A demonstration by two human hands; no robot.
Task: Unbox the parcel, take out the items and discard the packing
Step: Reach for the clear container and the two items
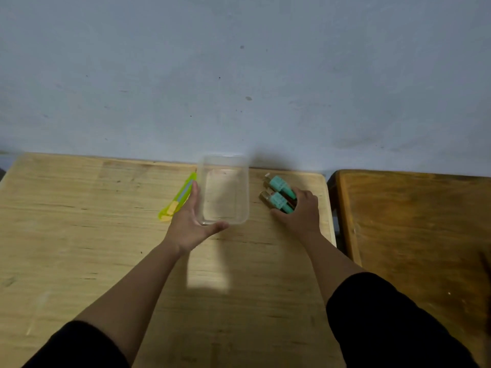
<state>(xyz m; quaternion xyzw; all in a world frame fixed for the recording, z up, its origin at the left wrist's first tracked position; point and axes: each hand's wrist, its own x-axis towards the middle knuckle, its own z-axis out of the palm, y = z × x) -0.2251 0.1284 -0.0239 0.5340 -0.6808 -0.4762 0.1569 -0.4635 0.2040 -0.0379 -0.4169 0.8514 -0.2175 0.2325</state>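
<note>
A clear plastic container stands near the far edge of the light wooden table; nothing shows inside it. My left hand cups its near left corner, fingers along the left wall and thumb under the front edge. Two small bottles with teal labels and brown caps lie side by side to the right of the container. My right hand rests on their near ends, fingers curled over them. No parcel box or packing is in view.
A green and yellow utility knife lies just left of my left hand. A darker wooden table adjoins on the right, across a narrow gap. A grey wall rises directly behind both tables.
</note>
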